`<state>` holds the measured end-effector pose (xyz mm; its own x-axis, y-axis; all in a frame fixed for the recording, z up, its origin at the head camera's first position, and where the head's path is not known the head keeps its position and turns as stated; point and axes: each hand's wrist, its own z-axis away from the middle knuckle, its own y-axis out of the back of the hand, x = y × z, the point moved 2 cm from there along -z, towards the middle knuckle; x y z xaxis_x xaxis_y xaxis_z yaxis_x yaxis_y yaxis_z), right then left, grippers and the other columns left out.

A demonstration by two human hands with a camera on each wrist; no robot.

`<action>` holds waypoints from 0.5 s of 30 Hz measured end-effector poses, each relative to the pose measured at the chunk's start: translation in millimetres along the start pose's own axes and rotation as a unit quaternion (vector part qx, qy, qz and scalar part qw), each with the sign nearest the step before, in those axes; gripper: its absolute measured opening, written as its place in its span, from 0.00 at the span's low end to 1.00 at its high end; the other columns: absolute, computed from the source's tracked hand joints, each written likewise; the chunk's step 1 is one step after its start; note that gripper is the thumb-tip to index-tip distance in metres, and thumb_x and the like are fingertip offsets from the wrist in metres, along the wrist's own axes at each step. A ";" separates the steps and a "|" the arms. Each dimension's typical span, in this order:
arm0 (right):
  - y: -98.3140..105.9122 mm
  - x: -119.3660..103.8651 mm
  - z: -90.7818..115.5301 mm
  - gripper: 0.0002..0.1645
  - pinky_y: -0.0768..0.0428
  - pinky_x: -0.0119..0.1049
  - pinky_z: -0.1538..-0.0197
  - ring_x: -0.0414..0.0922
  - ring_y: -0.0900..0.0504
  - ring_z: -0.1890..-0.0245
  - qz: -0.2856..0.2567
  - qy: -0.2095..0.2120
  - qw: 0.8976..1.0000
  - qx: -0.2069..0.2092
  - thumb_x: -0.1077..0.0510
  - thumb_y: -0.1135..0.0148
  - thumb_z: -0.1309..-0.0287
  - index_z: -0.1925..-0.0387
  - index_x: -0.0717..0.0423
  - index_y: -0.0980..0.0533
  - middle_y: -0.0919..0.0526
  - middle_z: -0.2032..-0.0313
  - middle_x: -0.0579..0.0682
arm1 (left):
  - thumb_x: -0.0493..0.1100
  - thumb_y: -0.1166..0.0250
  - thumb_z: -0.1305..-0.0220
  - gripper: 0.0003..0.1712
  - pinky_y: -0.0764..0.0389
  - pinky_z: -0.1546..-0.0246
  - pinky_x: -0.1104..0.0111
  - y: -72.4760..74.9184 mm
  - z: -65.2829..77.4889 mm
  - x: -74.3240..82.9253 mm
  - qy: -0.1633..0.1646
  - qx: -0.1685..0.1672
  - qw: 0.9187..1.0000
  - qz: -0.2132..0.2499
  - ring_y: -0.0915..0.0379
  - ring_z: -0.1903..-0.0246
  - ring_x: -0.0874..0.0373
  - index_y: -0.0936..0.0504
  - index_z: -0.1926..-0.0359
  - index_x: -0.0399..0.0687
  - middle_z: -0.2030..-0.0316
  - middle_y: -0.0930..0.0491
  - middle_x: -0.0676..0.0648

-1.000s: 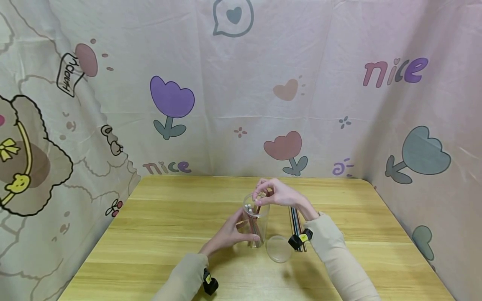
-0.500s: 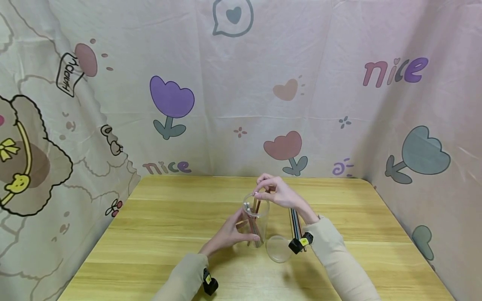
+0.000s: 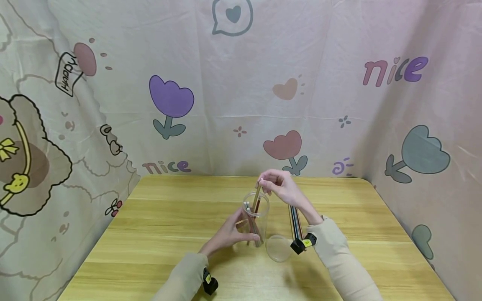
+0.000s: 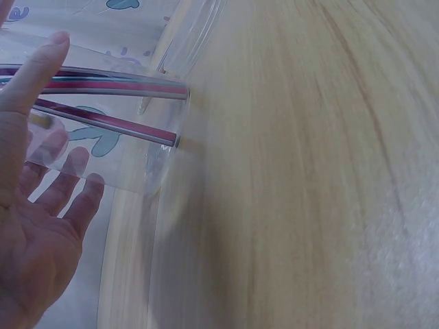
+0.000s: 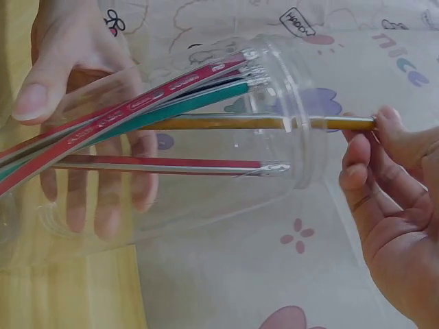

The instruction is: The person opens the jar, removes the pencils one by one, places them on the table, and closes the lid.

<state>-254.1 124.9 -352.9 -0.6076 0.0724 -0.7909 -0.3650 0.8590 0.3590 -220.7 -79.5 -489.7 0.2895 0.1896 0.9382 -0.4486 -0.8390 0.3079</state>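
Near the middle of the surface (image 3: 169, 225), the left hand (image 3: 229, 232), thumb and fingers spread wide, curves round an upright clear jar (image 3: 264, 225) of pencils. Farther off, the right hand (image 3: 284, 188) pinches a yellow pencil (image 5: 348, 124) partly above the rim; removal seems underway, calling next for a clean lift.

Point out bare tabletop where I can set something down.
Bare: the table left of the left hand and left sleeve, and right of the right sleeve. Crowded: the middle, around the jar, clear disc, loose pencils and right hand.
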 end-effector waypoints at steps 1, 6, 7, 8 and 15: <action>0.8 -1.2 -0.3 0.05 0.21 0.29 0.75 0.34 0.23 0.77 -0.007 0.012 1.000 0.006 0.69 0.44 0.31 0.60 0.66 0.21 0.14 0.71 0.46 | 0.44 0.22 0.46 0.50 0.33 0.27 0.44 0.1 0.0 0.0 -0.002 0.000 1.000 -0.001 0.34 0.29 0.43 0.39 0.26 0.64 0.33 0.26 0.46; 4.7 -5.8 -0.9 0.06 0.17 0.33 0.77 0.36 0.19 0.77 -0.048 0.048 0.997 0.039 0.70 0.47 0.29 0.59 0.71 0.25 0.12 0.65 0.37 | 0.44 0.22 0.45 0.49 0.34 0.26 0.45 0.5 0.3 -0.9 -0.003 0.000 1.000 -0.004 0.36 0.28 0.44 0.37 0.26 0.63 0.33 0.26 0.47; 5.4 -6.9 -0.8 0.06 0.16 0.34 0.76 0.37 0.18 0.77 -0.056 0.048 0.996 0.045 0.70 0.47 0.29 0.59 0.71 0.25 0.11 0.65 0.37 | 0.44 0.22 0.45 0.48 0.34 0.26 0.45 0.6 0.5 -0.9 -0.004 0.000 1.000 -0.004 0.36 0.28 0.44 0.37 0.27 0.62 0.33 0.26 0.47; 6.0 -7.9 -0.4 0.06 0.15 0.34 0.75 0.37 0.17 0.77 -0.061 0.045 0.996 0.052 0.70 0.47 0.29 0.58 0.72 0.25 0.11 0.65 0.37 | 0.44 0.22 0.45 0.48 0.33 0.26 0.45 0.6 0.5 -1.0 -0.003 -0.001 1.000 -0.003 0.36 0.28 0.44 0.37 0.27 0.63 0.33 0.26 0.47; 12.5 -17.2 4.7 0.07 0.12 0.33 0.67 0.37 0.14 0.72 -0.099 0.012 0.992 0.080 0.70 0.43 0.32 0.57 0.62 0.21 0.10 0.64 0.41 | 0.44 0.23 0.44 0.50 0.34 0.27 0.44 0.4 0.6 0.0 -0.009 -0.002 1.000 -0.004 0.37 0.28 0.43 0.40 0.25 0.65 0.32 0.27 0.47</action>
<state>-244.9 136.8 -337.1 -0.5531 -0.1162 -0.8249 -0.3632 0.9248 0.1133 -220.3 -80.1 -489.6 0.3087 0.1876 0.9325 -0.4494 -0.8353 0.3168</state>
